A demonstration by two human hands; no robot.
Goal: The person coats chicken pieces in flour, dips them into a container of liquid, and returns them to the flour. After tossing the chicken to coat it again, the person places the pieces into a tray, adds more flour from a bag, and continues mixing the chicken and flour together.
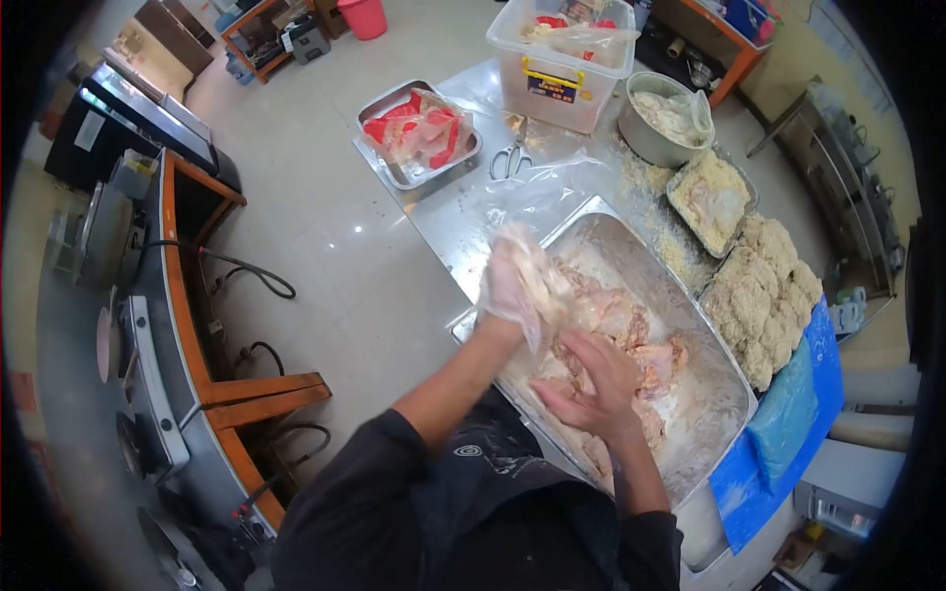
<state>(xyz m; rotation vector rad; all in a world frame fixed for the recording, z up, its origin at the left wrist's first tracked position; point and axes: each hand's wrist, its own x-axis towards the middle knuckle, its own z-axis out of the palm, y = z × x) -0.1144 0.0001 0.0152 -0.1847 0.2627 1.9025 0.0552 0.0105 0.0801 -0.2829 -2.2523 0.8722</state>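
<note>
My left hand (506,288) is raised over the near left end of a large metal tray (680,295), gripping a crumpled clear plastic bag (538,295). Motion blurs the bag and partly hides those fingers. Below and to the right, my right hand (596,384) hovers over or touches the tray's contents, thumb and fingers apart, with nothing visible in it. Raw chicken pieces (655,364) lie in the tray, with white flour-like powder around them.
Past the tray are scissors (511,161), a small tray of red-printed bags (471,150), a plastic bin (557,89) and a round pot (655,146). Along the right sit a crumb-filled tray (680,202), heaped breaded pieces (759,295) and a blue sheet (739,502). A stove counter (187,325) stands left.
</note>
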